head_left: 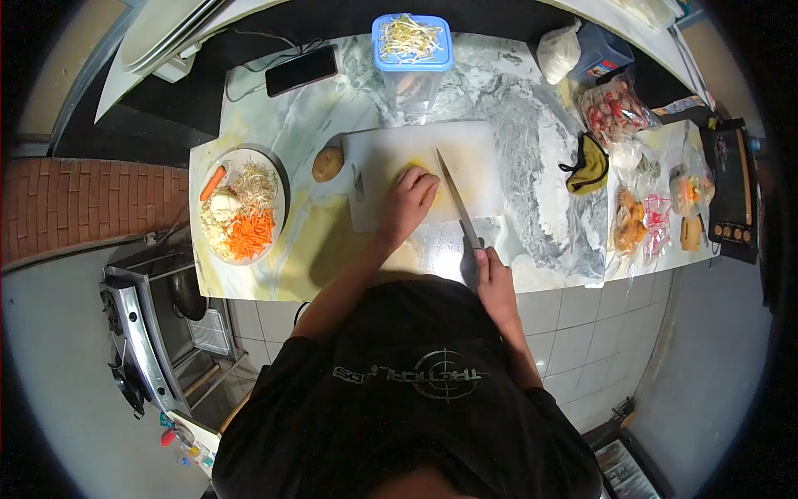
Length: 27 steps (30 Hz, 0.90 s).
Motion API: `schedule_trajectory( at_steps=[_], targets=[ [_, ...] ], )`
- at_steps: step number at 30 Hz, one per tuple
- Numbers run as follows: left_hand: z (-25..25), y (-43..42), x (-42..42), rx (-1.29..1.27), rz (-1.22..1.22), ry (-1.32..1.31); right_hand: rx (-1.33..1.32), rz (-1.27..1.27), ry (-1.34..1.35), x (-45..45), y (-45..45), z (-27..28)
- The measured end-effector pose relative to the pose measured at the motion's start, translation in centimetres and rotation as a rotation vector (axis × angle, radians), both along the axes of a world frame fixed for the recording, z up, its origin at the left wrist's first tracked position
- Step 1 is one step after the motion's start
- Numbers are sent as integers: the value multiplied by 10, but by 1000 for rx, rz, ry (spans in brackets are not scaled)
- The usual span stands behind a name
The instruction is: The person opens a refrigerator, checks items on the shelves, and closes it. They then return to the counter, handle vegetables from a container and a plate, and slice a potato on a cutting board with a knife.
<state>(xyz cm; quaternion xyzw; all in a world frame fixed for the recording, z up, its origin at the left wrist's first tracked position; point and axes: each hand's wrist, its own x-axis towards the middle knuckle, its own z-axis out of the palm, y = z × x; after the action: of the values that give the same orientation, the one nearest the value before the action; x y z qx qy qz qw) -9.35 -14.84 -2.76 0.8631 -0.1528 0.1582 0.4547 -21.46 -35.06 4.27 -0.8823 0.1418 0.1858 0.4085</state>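
On the white cutting board (478, 141), my left hand (410, 196) is closed over a yellow piece of what looks like peeled potato (415, 165), mostly hidden under the fingers. My right hand (495, 283) grips the handle of a long kitchen knife (453, 190). Its blade lies across the right part of the board, tip pointing away from me, just right of my left hand and apart from it. A brown unpeeled potato (327, 164) rests on the counter at the board's left edge.
Left stands a plate (280, 205) with shredded carrot, bean sprouts and other vegetables. At the back are a phone (301, 71) and a blue-lidded container (413, 87) topped with sprouts. A black-and-yellow cloth item (588, 165) and several food bags (629, 220) lie right.
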Motion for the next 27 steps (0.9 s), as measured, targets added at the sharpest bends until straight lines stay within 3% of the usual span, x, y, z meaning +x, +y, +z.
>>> schedule_trajectory(
  at_steps=[27],
  targets=[
    [-4,0,-1,99,11,-16,-73,58,8,1,-2,-10]
  ],
)
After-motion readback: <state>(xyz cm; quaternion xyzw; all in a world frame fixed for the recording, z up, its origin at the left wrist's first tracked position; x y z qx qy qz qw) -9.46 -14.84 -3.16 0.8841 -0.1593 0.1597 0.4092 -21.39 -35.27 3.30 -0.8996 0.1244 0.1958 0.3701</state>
